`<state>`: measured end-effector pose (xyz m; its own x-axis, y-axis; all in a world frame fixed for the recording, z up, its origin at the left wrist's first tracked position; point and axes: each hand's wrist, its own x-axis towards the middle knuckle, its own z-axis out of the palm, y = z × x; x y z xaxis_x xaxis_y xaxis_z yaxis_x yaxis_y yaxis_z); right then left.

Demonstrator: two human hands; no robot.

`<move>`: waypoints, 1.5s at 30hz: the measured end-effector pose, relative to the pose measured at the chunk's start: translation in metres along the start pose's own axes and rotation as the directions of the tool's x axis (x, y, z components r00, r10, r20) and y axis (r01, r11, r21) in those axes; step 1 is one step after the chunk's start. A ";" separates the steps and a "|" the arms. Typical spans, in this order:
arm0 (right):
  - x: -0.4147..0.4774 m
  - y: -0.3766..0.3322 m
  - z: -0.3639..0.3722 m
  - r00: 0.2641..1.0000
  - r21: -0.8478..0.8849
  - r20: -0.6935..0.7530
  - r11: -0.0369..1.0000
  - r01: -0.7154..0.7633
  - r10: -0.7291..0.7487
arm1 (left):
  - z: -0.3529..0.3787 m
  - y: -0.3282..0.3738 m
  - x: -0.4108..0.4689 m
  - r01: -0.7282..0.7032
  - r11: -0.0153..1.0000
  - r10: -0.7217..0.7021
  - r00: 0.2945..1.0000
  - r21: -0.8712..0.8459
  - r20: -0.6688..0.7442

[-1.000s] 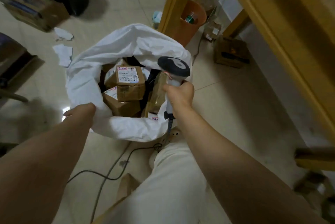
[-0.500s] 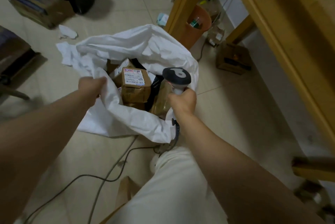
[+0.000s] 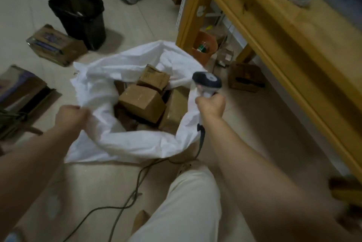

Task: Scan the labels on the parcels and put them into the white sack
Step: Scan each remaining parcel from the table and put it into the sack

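Note:
A white sack (image 3: pixel 109 140) lies open on the tiled floor in front of me. Several brown cardboard parcels (image 3: pixel 142 101) fill it, none showing a label. My left hand (image 3: pixel 70 117) grips the sack's left rim in a fist. My right hand (image 3: pixel 211 104) holds a white barcode scanner (image 3: pixel 207 83) with a dark head, together with the sack's right rim. The scanner's cable hangs down from the handle and runs across the floor.
A wooden table (image 3: pixel 284 32) stands at the right, with an orange bin (image 3: pixel 203 50) and a small box (image 3: pixel 244 77) beneath it. A black waste bin (image 3: pixel 80 16) and cardboard boxes (image 3: pixel 54 46) sit at the left. My leg in pale trousers (image 3: pixel 186 206) is below.
My left hand has pulled the sack's left rim outward and nearer to me. The parcels inside have shifted, and the labelled one no longer shows its label. The view has tilted up.

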<state>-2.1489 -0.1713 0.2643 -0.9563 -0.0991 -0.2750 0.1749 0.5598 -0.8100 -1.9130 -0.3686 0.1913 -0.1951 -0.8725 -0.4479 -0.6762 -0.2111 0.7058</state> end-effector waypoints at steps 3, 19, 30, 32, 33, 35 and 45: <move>-0.003 0.026 0.003 0.989 -0.003 0.034 0.990 -0.144 0.144 | 0.007 -0.015 0.002 0.067 0.997 -0.067 0.998 0.034 0.010; -0.019 0.003 0.008 0.991 -0.015 0.119 0.998 -0.059 0.061 | -0.008 0.000 0.008 -0.109 0.924 0.114 0.993 0.366 0.006; -0.024 -0.050 -0.006 0.963 0.332 0.031 0.911 0.243 -0.268 | -0.007 0.058 -0.005 -0.375 0.909 0.414 0.864 0.181 -0.288; -0.023 -0.032 -0.001 0.989 0.236 0.100 0.969 0.078 -0.104 | -0.009 0.032 -0.005 -0.272 0.927 0.322 0.930 0.259 -0.177; -0.022 -0.019 0.001 0.992 0.167 0.122 0.986 -0.023 0.002 | -0.011 0.018 -0.005 -0.220 0.923 0.262 0.960 0.317 -0.095; -0.023 0.004 0.003 0.974 0.067 0.136 0.980 -0.189 0.178 | -0.011 -0.004 -0.007 -0.131 0.898 0.134 0.991 0.421 0.022; -0.038 0.027 -0.032 0.925 0.193 0.138 0.906 -0.376 0.354 | 0.042 0.032 -0.041 -0.018 0.820 -0.005 0.999 0.572 0.038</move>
<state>-2.1157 -0.1263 0.2691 -0.7902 -0.0068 -0.6128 0.5633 0.3859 -0.7306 -1.9568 -0.3209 0.2096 -0.2190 -0.8540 -0.4720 -0.9574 0.0948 0.2728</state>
